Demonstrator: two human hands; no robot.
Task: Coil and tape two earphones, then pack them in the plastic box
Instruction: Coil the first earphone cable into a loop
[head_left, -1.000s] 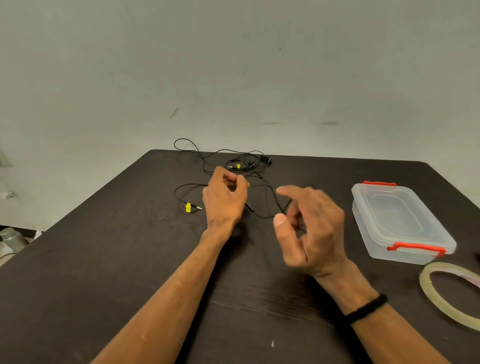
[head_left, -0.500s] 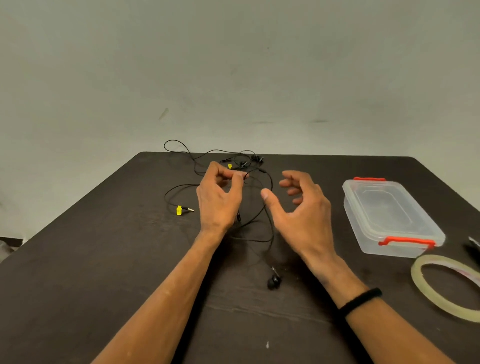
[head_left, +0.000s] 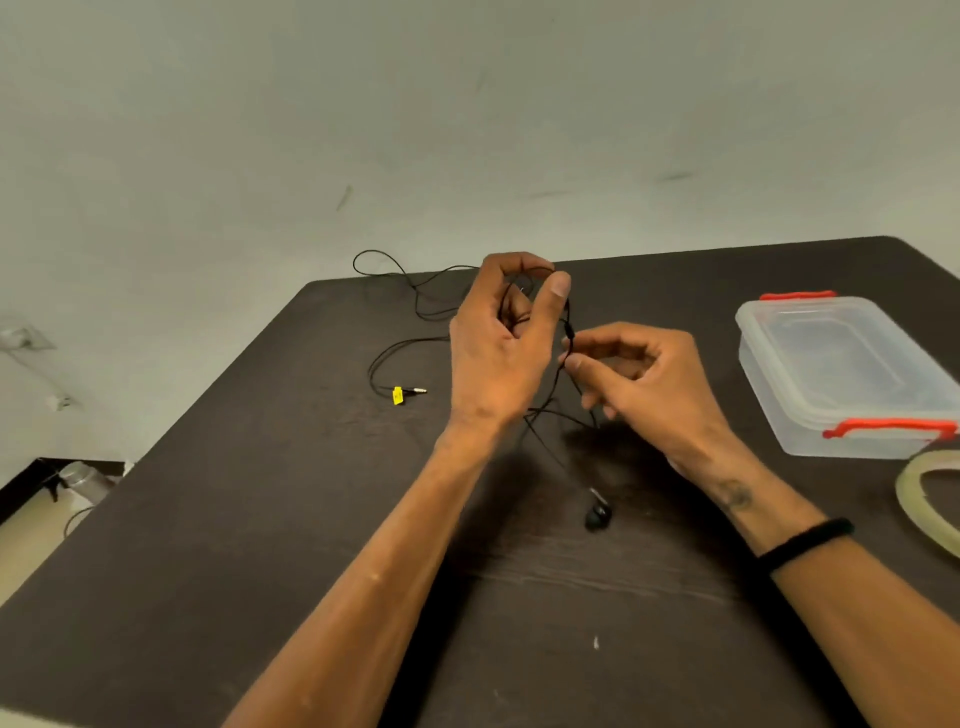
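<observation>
Two bare hands work above the middle of a dark tabletop (head_left: 260, 545). The left hand (head_left: 498, 348) is raised, its thumb and fingers curled closed around a black earphone cable (head_left: 568, 332); the right hand (head_left: 644, 379), just beside it, pinches the same cable lower down between thumb and forefinger, the other fingers loosely curled. From the hands the cable hangs to the tabletop, ending in a black earbud (head_left: 597, 514) that lies toward the near edge. More cable trails over the far edge, with a yellow-tagged plug (head_left: 408, 393) resting left of the hands. A lidded clear plastic box (head_left: 841, 374) with red clips stands near the right edge, a tape roll (head_left: 924, 499) just beside it.
</observation>
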